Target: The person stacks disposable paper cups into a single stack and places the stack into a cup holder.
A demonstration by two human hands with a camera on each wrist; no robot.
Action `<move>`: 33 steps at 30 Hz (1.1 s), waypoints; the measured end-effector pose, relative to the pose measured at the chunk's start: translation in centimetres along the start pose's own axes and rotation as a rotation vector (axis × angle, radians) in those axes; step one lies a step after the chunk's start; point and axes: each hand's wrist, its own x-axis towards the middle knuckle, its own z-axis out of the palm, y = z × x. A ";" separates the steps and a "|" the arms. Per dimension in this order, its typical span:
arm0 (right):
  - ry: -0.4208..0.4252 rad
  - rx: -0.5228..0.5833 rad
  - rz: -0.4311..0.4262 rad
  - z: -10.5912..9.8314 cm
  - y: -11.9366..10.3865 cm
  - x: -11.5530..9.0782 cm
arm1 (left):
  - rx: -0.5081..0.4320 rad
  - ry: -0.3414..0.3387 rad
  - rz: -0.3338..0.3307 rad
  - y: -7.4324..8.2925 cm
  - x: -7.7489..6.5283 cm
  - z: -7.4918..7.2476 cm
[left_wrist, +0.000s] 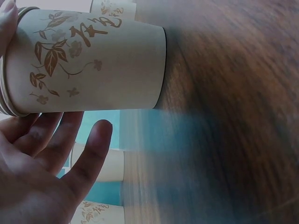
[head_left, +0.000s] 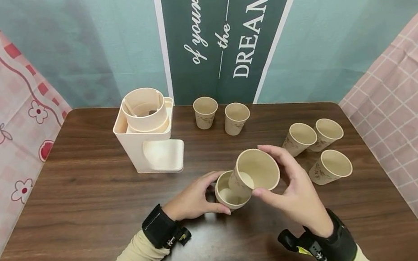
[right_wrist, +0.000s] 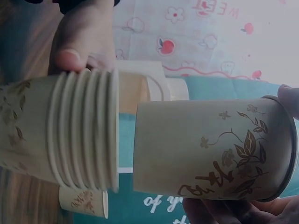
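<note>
A stack of nested paper cups [head_left: 232,203] stands on the table, several rims [right_wrist: 83,130] showing in the right wrist view. My left hand [head_left: 191,201] holds it near the top, thumb on the near side. A single paper cup [head_left: 262,165] is in my right hand [head_left: 298,191], gripped near its rim between thumb and fingers. Tilted, it hangs just above the stack's mouth; the right wrist view shows a gap between its base and the top rim. Brown leaf prints mark the stack [left_wrist: 88,65] in the left wrist view.
A cream dispenser-like device [head_left: 147,131] with a round top stands at the back left. Two paper cups stand upright behind my hands, one of them here [head_left: 237,119]. Three more cups, including this nearest one [head_left: 330,167], are right of my right hand. Fabric-covered walls border the table [head_left: 79,192].
</note>
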 end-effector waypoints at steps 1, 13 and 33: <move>-0.004 -0.004 -0.001 0.2 0.1 0.0 | 0.000 0.000 -0.001 0.0 0.0 0.0; -0.044 -0.103 -0.016 1.6 1.9 -0.4 | -0.068 0.003 0.002 0.1 0.1 0.0; -0.026 -0.181 0.021 3.5 4.3 -1.1 | -0.070 0.013 0.006 -0.2 0.1 0.2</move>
